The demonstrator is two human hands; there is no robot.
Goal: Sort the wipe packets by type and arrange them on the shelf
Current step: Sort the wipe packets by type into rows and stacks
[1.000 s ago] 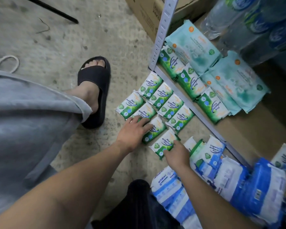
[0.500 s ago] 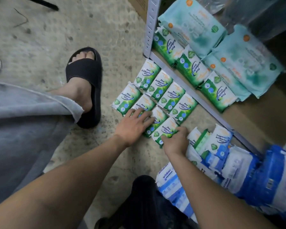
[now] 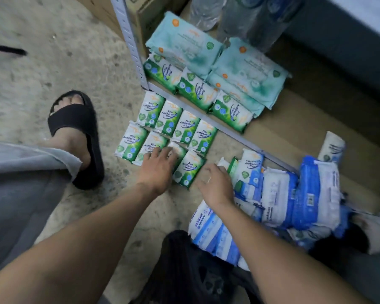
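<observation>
Several small green pine wipe packets (image 3: 185, 128) lie in two rows on the concrete floor beside the shelf. My left hand (image 3: 159, 167) rests flat with spread fingers on two packets of the near row. My right hand (image 3: 215, 185) hovers with loosely curled fingers just right of the nearest green packet (image 3: 188, 170), over a heap of blue and white wipe packets (image 3: 279, 194), and holds nothing. On the brown shelf board (image 3: 316, 128) lie three larger green pine packs (image 3: 195, 91) and pale teal wipe packs (image 3: 246, 69).
A grey metal shelf post (image 3: 131, 40) rises at the shelf corner, with a metal edge rail (image 3: 235, 133) running right. Water bottles (image 3: 239, 16) stand at the shelf's back. A cardboard box (image 3: 149, 16) sits behind the post. My sandalled foot (image 3: 77, 132) is left.
My right hand has let go of the nearest green packet and moved right toward the blue heap. My left hand has stayed on the near row. The view has shifted.
</observation>
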